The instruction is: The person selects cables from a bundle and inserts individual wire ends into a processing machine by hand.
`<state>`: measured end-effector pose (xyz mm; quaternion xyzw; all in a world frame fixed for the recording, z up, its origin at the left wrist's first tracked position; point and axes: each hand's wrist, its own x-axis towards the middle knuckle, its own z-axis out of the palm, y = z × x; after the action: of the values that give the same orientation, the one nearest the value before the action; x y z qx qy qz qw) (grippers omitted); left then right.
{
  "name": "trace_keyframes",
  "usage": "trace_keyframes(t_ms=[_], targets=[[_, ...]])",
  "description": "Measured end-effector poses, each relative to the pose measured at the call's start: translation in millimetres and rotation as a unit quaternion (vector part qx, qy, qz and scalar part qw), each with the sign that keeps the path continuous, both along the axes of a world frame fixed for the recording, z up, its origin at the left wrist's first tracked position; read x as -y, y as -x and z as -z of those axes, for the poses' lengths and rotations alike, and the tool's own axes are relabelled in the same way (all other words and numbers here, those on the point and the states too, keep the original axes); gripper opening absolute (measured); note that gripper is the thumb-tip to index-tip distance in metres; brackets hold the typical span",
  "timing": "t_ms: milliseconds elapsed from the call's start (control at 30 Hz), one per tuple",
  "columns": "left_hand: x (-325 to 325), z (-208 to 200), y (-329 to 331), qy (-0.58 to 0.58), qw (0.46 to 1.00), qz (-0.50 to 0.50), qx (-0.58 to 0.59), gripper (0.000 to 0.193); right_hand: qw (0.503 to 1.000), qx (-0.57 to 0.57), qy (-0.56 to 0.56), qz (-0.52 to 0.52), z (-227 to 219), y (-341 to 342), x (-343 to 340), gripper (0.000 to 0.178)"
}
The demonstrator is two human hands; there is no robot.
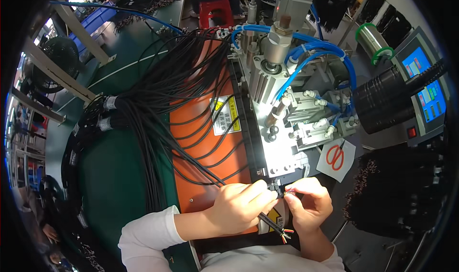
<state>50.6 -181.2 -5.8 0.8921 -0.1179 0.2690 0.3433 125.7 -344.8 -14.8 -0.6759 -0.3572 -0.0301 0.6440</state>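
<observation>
My left hand (pixel 241 204) is closed round a few black cables (pixel 271 223). Their stripped ends, with red, yellow and white wires (pixel 285 235), stick out below it. My right hand (pixel 310 202) is pinched at thumb and forefinger around thin coloured wire ends (pixel 289 191), too small to make out fully. Between the two hands is a small black fixture (pixel 275 185) at the front edge of the machine (pixel 279 157). The fingertips of both hands are close to it, and part of it is hidden behind them.
A large bundle of black cables (pixel 148 93) runs over the orange machine base (pixel 203 148) and green mat (pixel 107 169). Pneumatic cylinders with blue hoses (pixel 351 66) rise behind. To the right are a black lamp (pixel 382 100), a touch screen (pixel 425 85), a wire spool (pixel 374 40) and hanging cables (pixel 392 191).
</observation>
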Motion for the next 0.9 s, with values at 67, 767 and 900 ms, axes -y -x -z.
trace_keyframes(t_ms=[67, 767, 900], targets=[[-1.2, -1.4, 1.8, 0.000, 1.000, -0.002, 0.007, 0.016, 0.999, -0.030, -0.017, 0.023, -0.2, 5.9, -4.4, 0.027], [-6.1, 0.5, 1.1, -0.141, 0.984, -0.012, 0.109, 0.012, 0.918, -0.371, -0.123, -0.059, -1.3, 5.0, -6.1, 0.012], [-4.4, -2.0, -4.2, -0.148, 0.979, -0.009, 0.143, 0.015, 0.979, -0.200, -0.030, -0.026, 3.3, 2.2, -4.7, 0.013]])
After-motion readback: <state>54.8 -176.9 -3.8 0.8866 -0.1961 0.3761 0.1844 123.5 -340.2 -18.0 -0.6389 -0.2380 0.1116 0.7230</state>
